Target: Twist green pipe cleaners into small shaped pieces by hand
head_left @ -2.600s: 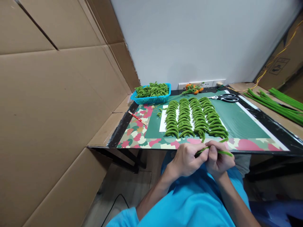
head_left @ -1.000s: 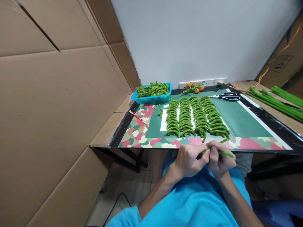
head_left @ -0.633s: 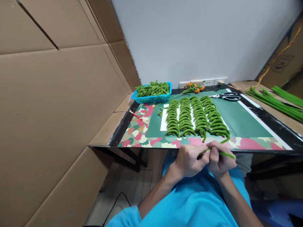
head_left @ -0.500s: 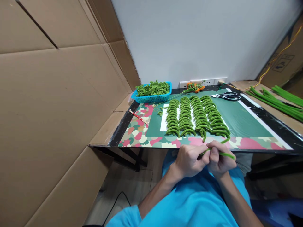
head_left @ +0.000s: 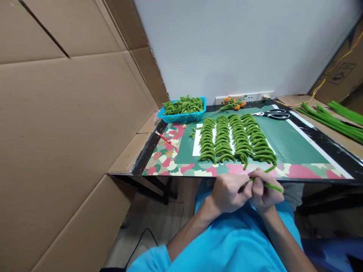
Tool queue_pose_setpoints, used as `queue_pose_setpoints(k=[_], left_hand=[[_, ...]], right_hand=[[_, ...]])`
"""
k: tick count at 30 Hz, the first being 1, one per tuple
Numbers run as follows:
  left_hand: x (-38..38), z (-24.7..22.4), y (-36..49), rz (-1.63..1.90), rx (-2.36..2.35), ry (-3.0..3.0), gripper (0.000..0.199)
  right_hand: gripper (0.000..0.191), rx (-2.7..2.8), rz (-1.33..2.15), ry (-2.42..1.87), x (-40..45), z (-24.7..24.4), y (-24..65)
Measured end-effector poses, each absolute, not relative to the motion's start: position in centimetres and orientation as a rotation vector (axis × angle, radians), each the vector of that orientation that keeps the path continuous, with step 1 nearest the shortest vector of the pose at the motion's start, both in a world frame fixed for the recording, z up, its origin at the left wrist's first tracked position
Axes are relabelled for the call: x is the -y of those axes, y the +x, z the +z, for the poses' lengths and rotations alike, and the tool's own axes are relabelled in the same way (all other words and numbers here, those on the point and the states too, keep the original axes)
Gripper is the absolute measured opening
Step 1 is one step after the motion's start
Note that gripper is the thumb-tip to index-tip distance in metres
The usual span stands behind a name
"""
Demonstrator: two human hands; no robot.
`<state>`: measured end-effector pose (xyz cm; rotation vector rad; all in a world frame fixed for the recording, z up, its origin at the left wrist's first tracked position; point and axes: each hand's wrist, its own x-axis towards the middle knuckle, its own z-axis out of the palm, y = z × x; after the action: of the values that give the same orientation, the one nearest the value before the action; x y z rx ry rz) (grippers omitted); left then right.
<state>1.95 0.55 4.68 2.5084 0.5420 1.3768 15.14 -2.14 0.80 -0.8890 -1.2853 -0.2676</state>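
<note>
My left hand (head_left: 230, 192) and my right hand (head_left: 265, 189) meet in front of the table's near edge, fingers closed on a fuzzy green stem (head_left: 272, 186). One end of the stem sticks out past my right hand's fingers; the part between the fingertips is mostly hidden. Just beyond my hands, bent green pieces (head_left: 223, 138) lie in several columns, partly on a white sheet (head_left: 196, 145). Loose curled ends from the nearest pieces hang toward my fingers.
A blue basket (head_left: 181, 118) of green pieces stands at the back left. Orange flowers (head_left: 235, 104) and black-handled scissors (head_left: 273, 114) lie at the back. Long green stems (head_left: 329, 122) lie right, a red-and-beige stick (head_left: 166, 139) left. Cardboard (head_left: 70, 132) walls the left side.
Both hands keep nearly the same grip on the green stem. The view has shifted very slightly; nothing on the table has visibly moved.
</note>
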Motion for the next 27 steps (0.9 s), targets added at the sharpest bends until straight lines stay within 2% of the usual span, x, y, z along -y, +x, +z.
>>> queue_pose_setpoints(k=[5, 12, 20, 27], left_hand=[[-0.4, 4.8, 1.9, 1.352, -0.562, 2.470, 0.040], [-0.1, 6.6, 1.4, 0.966, -0.697, 2.445, 0.036], [-0.6, 8.4, 1.5, 0.788, -0.693, 2.279, 0.032], [-2.3, 9.7, 1.6, 0.641, -0.564, 1.803, 0.051]], right_hand=[[0.019, 1.276, -0.282, -0.895, 2.2, 1.3, 15.1], [0.018, 1.238, -0.275, -0.935, 2.3, 1.6, 14.9], [0.018, 1.190, -0.238, -0.990, 2.2, 2.4, 14.6], [0.023, 1.215, -0.218, -1.072, 2.3, 2.6, 14.8]])
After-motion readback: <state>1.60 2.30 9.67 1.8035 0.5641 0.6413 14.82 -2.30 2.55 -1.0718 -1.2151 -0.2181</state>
